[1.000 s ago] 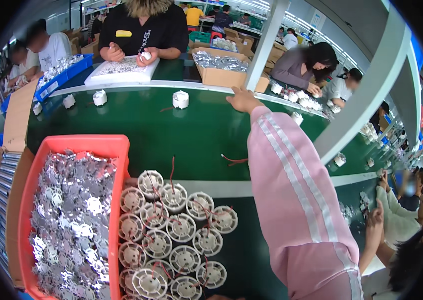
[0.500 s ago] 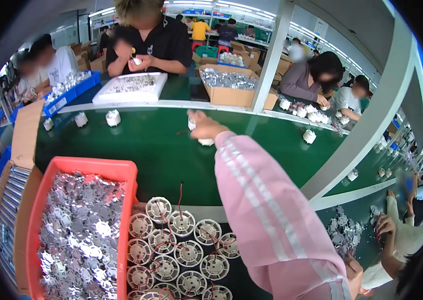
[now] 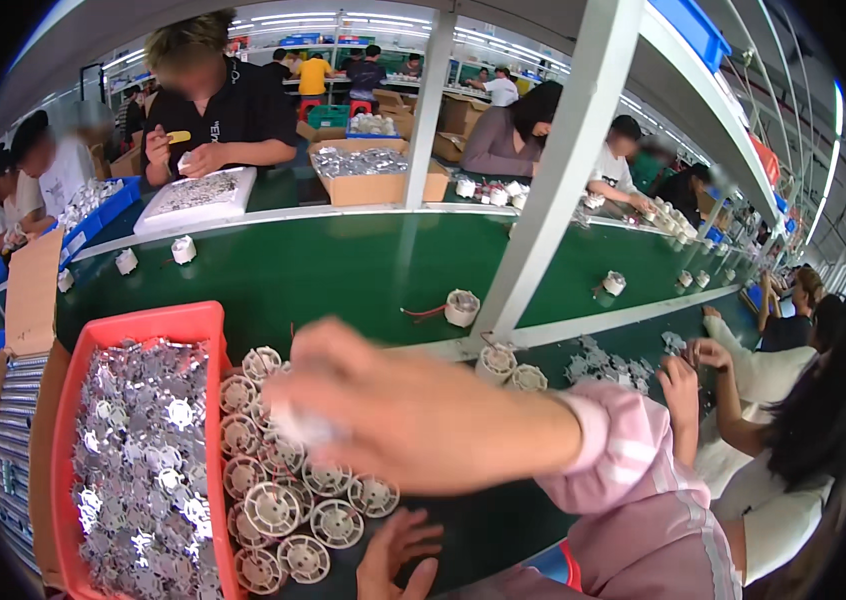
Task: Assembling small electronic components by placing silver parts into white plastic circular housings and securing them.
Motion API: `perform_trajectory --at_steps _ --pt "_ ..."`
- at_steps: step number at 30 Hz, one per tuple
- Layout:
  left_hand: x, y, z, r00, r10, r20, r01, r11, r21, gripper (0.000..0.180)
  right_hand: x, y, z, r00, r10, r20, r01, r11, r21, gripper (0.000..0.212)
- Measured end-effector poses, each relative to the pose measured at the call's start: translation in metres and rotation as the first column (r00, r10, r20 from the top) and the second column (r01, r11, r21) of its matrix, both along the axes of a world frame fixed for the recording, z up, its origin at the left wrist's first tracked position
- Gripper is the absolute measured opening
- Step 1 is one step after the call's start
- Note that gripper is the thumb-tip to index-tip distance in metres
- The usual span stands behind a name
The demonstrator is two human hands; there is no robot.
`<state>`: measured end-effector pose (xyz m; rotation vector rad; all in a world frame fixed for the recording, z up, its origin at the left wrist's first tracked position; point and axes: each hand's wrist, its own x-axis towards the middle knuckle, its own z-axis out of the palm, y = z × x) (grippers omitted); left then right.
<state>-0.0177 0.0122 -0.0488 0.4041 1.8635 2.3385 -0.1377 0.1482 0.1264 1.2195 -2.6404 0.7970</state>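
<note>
Red plastic bin (image 3: 217,420): heaped with stamped silver metal plates (image 3: 143,470), its lower edge cut off by the frame.
Right hand (image 3: 433,415): pinching a white part (image 3: 305,424), held to the right of the red bin; motion blur hides the part's exact shape and the fingertips.
Left hand (image 3: 398,555): fingers spread, low and to the right of the red bin, the wrist running toward the frame's lower edge.
Wheel-shaped white housings (image 3: 273,510): clustered on the dark worktop (image 3: 488,525) immediately right of the red bin, several hidden beneath the right hand.
Near cardboard box (image 3: 51,400): just left of the red bin, stacked with silver metal rods (image 3: 18,440), its far side darkened by the lens rim.
Far cardboard box (image 3: 363,192): beyond the red bin and to its right, across the green conveyor belt (image 3: 343,255), filled with silver pieces (image 3: 358,161).
White foam tray (image 3: 193,222): beyond the red bin, covered in pieces too tiny to identify.
Blue tray (image 3: 108,220): beyond the red bin, piled with white parts.
</note>
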Motion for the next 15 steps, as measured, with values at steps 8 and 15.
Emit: perform_trajectory --at_steps 8,15 --pt "0.014 -0.013 -0.003 0.974 -0.224 -0.035 0.221 0.972 -0.085 0.037 0.098 0.015 -0.066 0.947 0.129 0.294 0.024 0.884 -0.467 0.066" --pt "0.011 0.009 0.023 0.860 -0.103 -0.499 -0.278 0.725 -0.630 0.063 0.074 0.091 -0.148 0.866 -0.418 0.273 0.499 0.749 -0.437 0.060"
